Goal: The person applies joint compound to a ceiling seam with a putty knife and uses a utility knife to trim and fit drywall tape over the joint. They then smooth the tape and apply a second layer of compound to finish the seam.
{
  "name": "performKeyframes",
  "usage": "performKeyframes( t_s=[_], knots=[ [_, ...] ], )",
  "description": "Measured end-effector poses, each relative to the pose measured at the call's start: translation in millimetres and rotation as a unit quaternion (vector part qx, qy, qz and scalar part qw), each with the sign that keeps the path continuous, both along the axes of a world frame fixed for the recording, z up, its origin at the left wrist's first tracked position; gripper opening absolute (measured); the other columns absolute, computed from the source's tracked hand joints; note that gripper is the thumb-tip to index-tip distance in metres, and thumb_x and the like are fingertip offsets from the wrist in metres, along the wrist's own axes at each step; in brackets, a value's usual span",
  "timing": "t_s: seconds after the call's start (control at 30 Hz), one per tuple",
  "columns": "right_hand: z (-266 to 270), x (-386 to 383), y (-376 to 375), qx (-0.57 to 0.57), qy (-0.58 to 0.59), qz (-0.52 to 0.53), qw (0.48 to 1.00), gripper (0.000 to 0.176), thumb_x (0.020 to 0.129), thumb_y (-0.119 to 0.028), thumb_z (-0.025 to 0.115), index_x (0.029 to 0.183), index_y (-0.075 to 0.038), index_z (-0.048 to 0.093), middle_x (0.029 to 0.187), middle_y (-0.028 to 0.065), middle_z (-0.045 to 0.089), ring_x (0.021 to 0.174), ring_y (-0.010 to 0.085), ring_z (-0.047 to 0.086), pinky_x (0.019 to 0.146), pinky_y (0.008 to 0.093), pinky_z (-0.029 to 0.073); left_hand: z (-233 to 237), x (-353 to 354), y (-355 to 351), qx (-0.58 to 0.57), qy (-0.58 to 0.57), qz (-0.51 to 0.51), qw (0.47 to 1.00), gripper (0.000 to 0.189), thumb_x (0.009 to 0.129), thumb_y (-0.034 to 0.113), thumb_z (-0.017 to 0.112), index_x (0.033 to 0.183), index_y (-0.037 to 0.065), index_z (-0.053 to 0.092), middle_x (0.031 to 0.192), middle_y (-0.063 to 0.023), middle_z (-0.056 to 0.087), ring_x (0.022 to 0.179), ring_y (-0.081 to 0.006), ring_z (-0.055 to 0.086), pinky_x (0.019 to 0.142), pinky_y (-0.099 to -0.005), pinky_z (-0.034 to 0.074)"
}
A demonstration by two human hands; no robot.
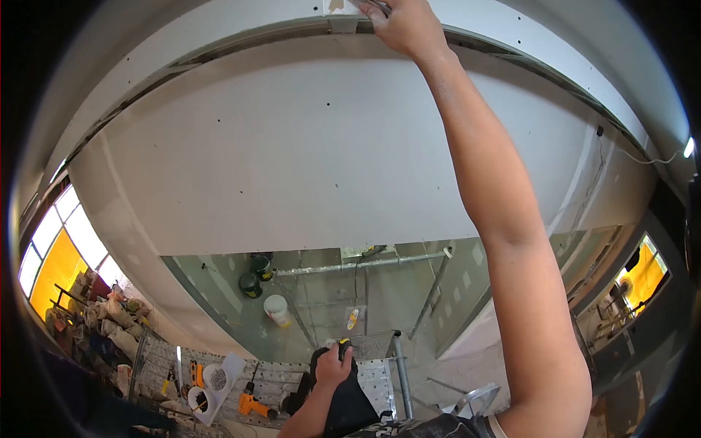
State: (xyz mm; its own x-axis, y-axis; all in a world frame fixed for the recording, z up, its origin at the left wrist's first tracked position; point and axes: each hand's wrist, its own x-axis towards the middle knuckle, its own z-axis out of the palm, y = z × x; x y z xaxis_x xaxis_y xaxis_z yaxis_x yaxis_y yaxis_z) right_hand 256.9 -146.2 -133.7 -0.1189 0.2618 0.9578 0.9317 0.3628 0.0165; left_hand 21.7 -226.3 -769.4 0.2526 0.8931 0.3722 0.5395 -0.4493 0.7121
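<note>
Closest in, the left hand hangs low over the platform and is closed around a black and yellow tool; what kind of tool I cannot tell. High above the platform, at the end of a fully stretched arm, the right hand presses against the seam where the big wall board meets the ceiling. Its fingers are bent, and a thin piece of metal seems to sit under them, but whether they grip it or only rest there does not show. On the platform's near left end lie an orange drill, a white sheet and some small hand tools. Beyond the platform's far edge, down on the floor, stand a white bucket and two dark cans. A metal rail runs across above the platform's far edge. Far off to the platform's left, a window glows yellow. As for progress, the board seems hung and fixed, with small dark dots spread across it. The seam looks open along its length, and the wall under the board appears uncovered.
</note>
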Motion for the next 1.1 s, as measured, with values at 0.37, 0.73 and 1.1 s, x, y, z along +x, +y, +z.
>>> performKeyframes(
  t_s=[0.37, 0.73, 1.1],
  knots=[
    [-4, 3, 8, -0.040, 0.008, -0.015, 0.999, 0.036, 0.104, -0.025, 0.057, 0.131, -0.003, 0.068, 0.130, 0.0159, 0.070, 0.122, 0.0320, 0.067, 0.107, 0.0440, 0.052, 6, 8, -1, 0.021, 0.019, 0.009, 1.000, 0.039, 0.097, 0.040, 0.066, 0.100, 0.001, 0.066, 0.073, -0.0250, 0.067, 0.072, -0.0463, 0.068, 0.061, -0.0542, 0.053],
    [10, 7, 9, -0.035, 0.026, 0.003, 0.999, 0.036, 0.103, -0.021, 0.057, 0.134, -0.005, 0.067, 0.130, 0.0158, 0.070, 0.123, 0.0336, 0.066, 0.109, 0.0424, 0.051, -1, 13, -2, 0.041, 0.006, 0.016, 0.999, 0.040, 0.096, 0.040, 0.067, 0.101, 0.001, 0.065, 0.071, -0.0238, 0.068, 0.068, -0.0451, 0.069, 0.059, -0.0532, 0.054],
    [0, -4, 9, -0.030, 0.001, -0.008, 1.000, 0.035, 0.105, -0.023, 0.056, 0.135, -0.009, 0.067, 0.134, 0.0116, 0.069, 0.127, 0.0296, 0.064, 0.112, 0.0420, 0.049, 0, 3, 0, 0.015, -0.007, 0.002, 1.000, 0.038, 0.096, 0.039, 0.068, 0.101, 0.002, 0.065, 0.071, -0.0239, 0.067, 0.068, -0.0458, 0.068, 0.059, -0.0539, 0.054]
  ],
)
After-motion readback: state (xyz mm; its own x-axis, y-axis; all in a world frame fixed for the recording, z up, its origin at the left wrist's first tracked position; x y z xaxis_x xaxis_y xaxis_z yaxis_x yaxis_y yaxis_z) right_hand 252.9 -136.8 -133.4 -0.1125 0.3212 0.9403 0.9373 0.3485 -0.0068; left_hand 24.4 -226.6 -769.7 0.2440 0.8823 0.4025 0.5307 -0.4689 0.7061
